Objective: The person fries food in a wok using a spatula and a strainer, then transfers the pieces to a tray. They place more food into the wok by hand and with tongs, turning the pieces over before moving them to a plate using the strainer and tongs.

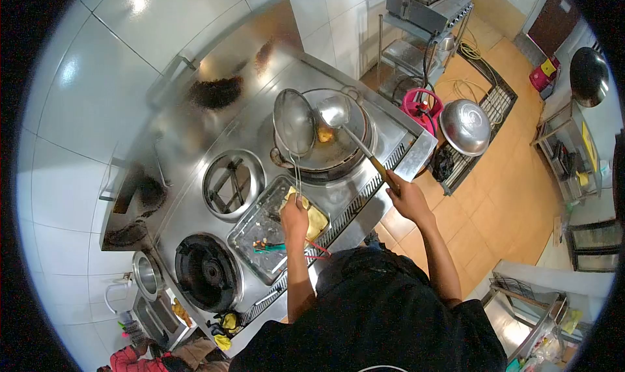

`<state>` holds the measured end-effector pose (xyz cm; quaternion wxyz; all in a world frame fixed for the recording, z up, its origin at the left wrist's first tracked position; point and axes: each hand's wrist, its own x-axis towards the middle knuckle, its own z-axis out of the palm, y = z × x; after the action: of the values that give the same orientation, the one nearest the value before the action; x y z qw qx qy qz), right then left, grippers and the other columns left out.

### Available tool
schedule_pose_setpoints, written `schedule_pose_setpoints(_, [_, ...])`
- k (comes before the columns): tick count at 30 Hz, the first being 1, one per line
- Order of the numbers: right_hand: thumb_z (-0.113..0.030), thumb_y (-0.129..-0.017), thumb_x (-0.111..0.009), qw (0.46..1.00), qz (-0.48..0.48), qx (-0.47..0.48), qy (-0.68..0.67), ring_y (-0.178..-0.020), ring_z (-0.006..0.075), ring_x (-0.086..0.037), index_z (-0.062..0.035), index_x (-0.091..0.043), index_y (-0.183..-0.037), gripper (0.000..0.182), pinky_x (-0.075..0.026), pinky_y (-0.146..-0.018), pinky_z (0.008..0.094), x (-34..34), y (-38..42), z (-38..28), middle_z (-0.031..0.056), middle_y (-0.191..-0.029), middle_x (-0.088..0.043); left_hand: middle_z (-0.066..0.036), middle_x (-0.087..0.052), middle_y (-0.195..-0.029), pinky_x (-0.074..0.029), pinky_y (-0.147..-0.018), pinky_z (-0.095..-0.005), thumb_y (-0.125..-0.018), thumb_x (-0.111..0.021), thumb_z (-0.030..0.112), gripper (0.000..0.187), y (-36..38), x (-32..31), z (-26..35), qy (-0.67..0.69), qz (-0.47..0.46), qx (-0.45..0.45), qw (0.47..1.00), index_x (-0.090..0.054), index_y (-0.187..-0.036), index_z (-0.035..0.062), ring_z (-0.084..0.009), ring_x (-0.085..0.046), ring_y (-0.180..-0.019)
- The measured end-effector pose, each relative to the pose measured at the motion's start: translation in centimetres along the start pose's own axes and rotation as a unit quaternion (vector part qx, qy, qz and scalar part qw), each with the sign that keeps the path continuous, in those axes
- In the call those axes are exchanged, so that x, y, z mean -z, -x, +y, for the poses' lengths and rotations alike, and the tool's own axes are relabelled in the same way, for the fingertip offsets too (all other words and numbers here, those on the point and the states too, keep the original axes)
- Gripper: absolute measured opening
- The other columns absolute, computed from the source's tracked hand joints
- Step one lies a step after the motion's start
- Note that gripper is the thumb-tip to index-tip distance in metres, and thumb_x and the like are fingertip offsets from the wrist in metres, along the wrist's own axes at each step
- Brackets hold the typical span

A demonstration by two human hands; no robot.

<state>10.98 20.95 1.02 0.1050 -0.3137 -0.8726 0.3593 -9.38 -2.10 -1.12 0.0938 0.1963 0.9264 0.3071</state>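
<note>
My left hand (295,221) is closed round the thin handle of a mesh strainer (295,121), whose round basket is held over the left side of a wok (351,134). My right hand (409,199) grips the wooden handle of a ladle (334,111); its metal bowl hangs over the wok. A small golden-brown piece of food (325,134) shows in the wok, just below the ladle bowl. Under my left hand lies a rectangular metal tray (244,232) with pale yellow pieces (317,223) and a teal-handled utensil (270,247) in it.
Left of the wok are a burner ring (234,184) and a blackened burner (208,272). A metal pot (148,275) stands at the far left. Beyond the stove's right end are a pink gas cylinder (422,108) and a large metal bowl (465,127). Another person's red sleeve (140,360) shows at lower left.
</note>
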Motion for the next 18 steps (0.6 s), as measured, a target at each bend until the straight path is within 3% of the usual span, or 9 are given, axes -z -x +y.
schedule_pose_setpoints(3, [-0.024, -0.087, -0.062, 0.999, -0.011, -0.033, 0.013, -0.083, 0.0441, -0.064, -0.0117, -0.053, -0.133, 0.048, -0.049, -0.075, 0.0523, 0.5, -0.1, -0.2, 0.0265, -0.087, -0.066, -0.03, -0.064, -0.092, -0.046, -0.076, -0.0533, -0.097, -0.047, 0.021, 0.029, 0.2, 0.0, 0.3, -0.003, -0.014, 0.019, 1.0, -0.06, -0.11, -0.0015, -0.0483, -0.06, -0.089])
schedule_pose_setpoints(4, [-0.017, -0.086, -0.064, 0.999, -0.014, -0.042, 0.005, -0.085, 0.0423, -0.065, -0.0086, -0.053, -0.134, 0.05, -0.05, -0.076, 0.0452, 0.8, -0.2, -0.7, 0.0289, -0.093, -0.065, -0.03, -0.064, -0.097, -0.046, -0.079, -0.0518, -0.097, -0.047, 0.021, 0.03, 0.1, 0.0, 0.5, -0.001, -0.024, 0.029, 0.999, -0.059, -0.113, -0.0017, -0.0478, -0.06, -0.092])
schedule_pose_setpoints(8, [-0.017, -0.086, -0.064, 1.0, -0.002, -0.031, -0.003, -0.086, 0.042, -0.065, -0.0083, -0.054, -0.133, 0.05, -0.05, -0.077, 0.0443, 0.4, -0.6, 0.2, 0.0279, -0.096, -0.066, -0.03, -0.064, -0.098, -0.047, -0.081, -0.0501, -0.098, -0.048, 0.021, 0.031, 0.4, 0.2, 1.4, -0.019, -0.045, 0.052, 0.997, -0.06, -0.115, -0.0016, -0.0467, -0.06, -0.094])
schedule_pose_setpoints(11, [-0.024, -0.087, -0.063, 0.999, 0.001, -0.021, -0.031, -0.086, 0.0441, -0.064, -0.0131, -0.053, -0.133, 0.049, -0.05, -0.077, 0.0503, 0.2, -0.8, 1.0, 0.0268, -0.094, -0.066, -0.029, -0.064, -0.099, -0.047, -0.08, -0.0499, -0.098, -0.048, 0.022, 0.031, 0.6, -0.5, 1.2, -0.019, -0.034, 0.067, 0.997, -0.06, -0.115, -0.0013, -0.0464, -0.061, -0.094])
schedule_pose_setpoints(18, [-0.024, -0.088, -0.062, 0.995, -0.01, -0.027, -0.093, -0.09, 0.041, -0.065, -0.0121, -0.053, -0.134, 0.049, -0.051, -0.08, 0.045, 0.3, -1.3, 2.3, 0.0265, -0.1, -0.066, -0.028, -0.064, -0.1, -0.046, -0.081, -0.0495, -0.098, -0.048, 0.022, 0.031, 0.7, -0.8, 1.5, 0.008, -0.032, 0.078, 0.996, -0.061, -0.113, -0.0016, -0.0461, -0.061, -0.094])
